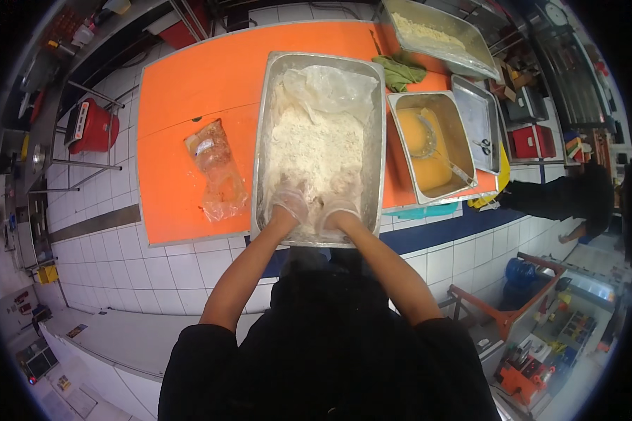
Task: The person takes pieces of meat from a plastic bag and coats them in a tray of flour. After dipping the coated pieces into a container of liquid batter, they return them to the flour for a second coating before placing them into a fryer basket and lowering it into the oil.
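A deep stainless-steel pan (374,158) stands before me at the table's edge, holding pale flour (316,137). Both my hands wear clear plastic gloves and reach into the flour at the pan's near end. My left hand (287,197) is on the left side, its fingers partly sunk and dusted over. Close by on the right, my right hand (343,196) is also partly buried. Whether the fingers grip anything is hidden. A crumpled clear plastic bag (337,87) lies over the flour at the far end.
On the orange table (189,79), a plastic bag of reddish-brown seasoning (213,150) lies left. At right are a metal pan of yellow-orange liquid (434,176) with a wire-handled strainer (426,137), a tray (476,105) with scissors, a green cloth (400,72) and a crumb-filled tub (437,39). A person (563,200) stands farther right.
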Demonstrator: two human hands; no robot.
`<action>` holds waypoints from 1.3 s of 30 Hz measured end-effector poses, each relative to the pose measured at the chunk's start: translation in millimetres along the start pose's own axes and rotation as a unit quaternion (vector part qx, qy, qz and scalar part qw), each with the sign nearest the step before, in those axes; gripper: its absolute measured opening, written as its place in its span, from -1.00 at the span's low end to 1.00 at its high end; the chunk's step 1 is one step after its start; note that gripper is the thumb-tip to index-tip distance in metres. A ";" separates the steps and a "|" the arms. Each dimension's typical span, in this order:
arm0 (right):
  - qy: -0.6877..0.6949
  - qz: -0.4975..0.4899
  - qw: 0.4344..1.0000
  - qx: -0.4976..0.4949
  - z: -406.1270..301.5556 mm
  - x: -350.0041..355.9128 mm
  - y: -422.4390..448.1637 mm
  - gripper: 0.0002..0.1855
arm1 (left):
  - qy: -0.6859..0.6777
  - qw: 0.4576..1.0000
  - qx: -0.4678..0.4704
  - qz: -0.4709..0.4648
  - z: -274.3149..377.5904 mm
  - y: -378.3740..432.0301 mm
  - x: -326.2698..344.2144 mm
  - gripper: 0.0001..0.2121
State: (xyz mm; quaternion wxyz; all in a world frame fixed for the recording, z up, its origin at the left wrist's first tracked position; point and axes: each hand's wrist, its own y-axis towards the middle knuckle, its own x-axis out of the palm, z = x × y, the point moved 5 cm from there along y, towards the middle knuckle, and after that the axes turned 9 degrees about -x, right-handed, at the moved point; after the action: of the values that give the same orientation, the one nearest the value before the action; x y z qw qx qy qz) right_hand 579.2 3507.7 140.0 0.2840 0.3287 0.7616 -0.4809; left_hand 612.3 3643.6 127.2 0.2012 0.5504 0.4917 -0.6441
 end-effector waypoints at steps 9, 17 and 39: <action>0.174 0.027 0.983 -0.058 51.6 -21.9 2.0 -0.69 | -0.649 0.746 -0.144 0.032 -56.9 1.0 -24.2 -0.52; 0.932 -0.018 0.360 -0.029 22.3 -16.8 -25.1 -0.57 | -0.325 0.943 -0.070 -0.001 -40.2 -44.0 9.9 -0.59; 0.598 0.086 0.771 0.204 14.6 7.1 -52.3 -0.49 | -0.013 0.959 0.214 -0.183 6.2 45.5 -17.0 -0.41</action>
State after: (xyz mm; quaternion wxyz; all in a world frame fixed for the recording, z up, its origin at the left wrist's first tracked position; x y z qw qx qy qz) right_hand 536.1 3479.2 157.7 -0.2623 0.6639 0.6305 -0.3049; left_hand 650.9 3613.7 123.3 -0.0362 0.4730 0.4319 -0.7671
